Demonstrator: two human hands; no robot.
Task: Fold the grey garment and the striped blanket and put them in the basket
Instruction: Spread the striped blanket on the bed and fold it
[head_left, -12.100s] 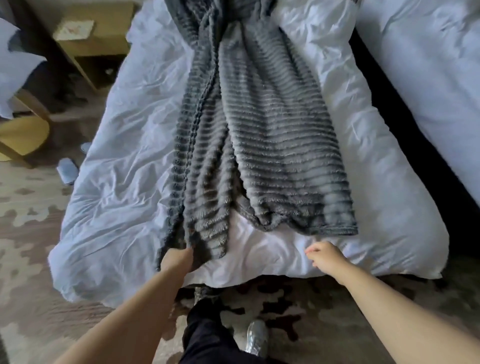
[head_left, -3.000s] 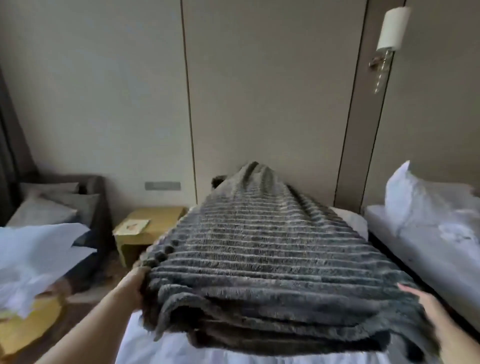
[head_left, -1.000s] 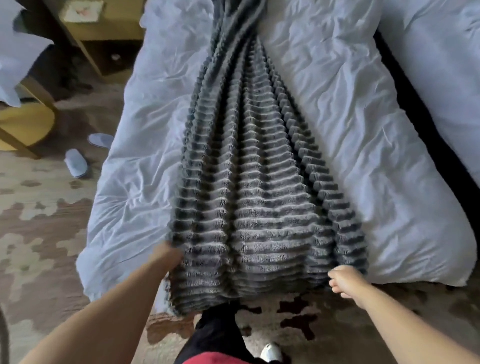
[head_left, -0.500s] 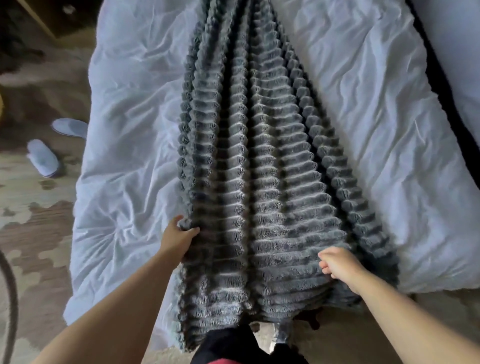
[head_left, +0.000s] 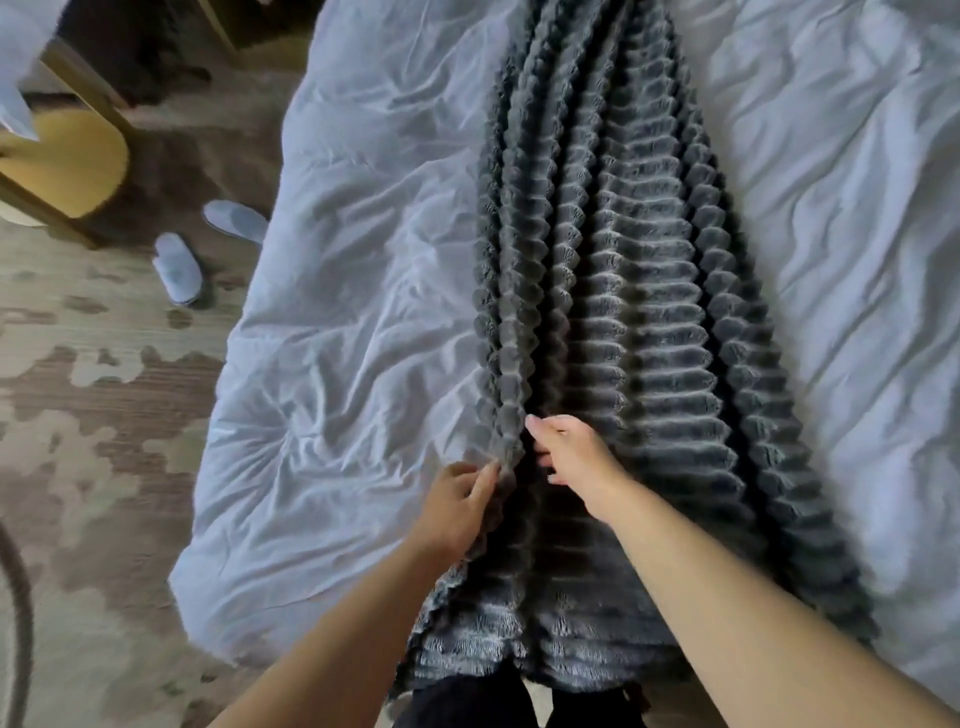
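Note:
The grey striped blanket (head_left: 639, 332) lies lengthwise down the middle of the white bed (head_left: 363, 291), gathered into long ridged folds, with its near end hanging over the foot of the bed. My left hand (head_left: 460, 501) pinches the blanket's left edge fold. My right hand (head_left: 571, 454) sits just to its right with curled fingers on the same fold. The grey garment and the basket are not in view.
Two pale slippers (head_left: 179, 267) lie on the patterned carpet (head_left: 88, 415) left of the bed. A yellow wooden chair (head_left: 62, 161) stands at the far left. My dark-trousered legs (head_left: 467, 701) stand at the foot of the bed.
My right hand has crossed from the blanket's right side to its left fold, beside my left hand. The view has shifted a little to the left.

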